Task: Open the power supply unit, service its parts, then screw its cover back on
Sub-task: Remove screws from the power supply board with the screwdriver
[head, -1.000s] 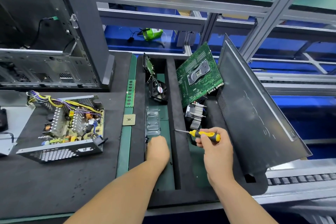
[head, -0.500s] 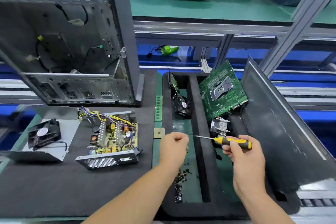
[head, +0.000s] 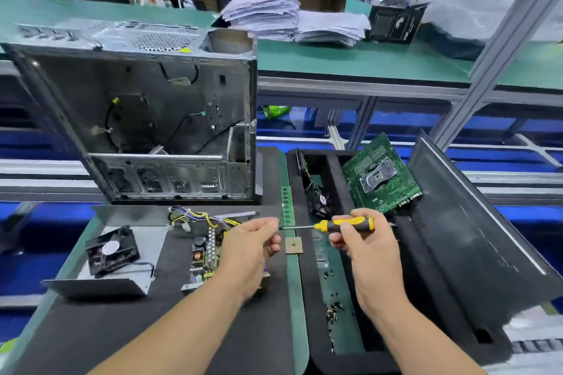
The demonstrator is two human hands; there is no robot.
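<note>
On the dark surface (head: 91, 341) at left lies the detached cover with its fan (head: 111, 251); right of it, the open power supply unit (head: 204, 248) sits partly behind the left hand (head: 248, 253), whose fingers pinch closed at the screwdriver (head: 341, 225) tip; the right hand (head: 370, 248) grips its yellow handle.

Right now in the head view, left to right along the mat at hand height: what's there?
Black fan on the metal cover → open power supply board → left hand → CPU chip → right hand holding the screwdriver → leaning black side panel.
</note>
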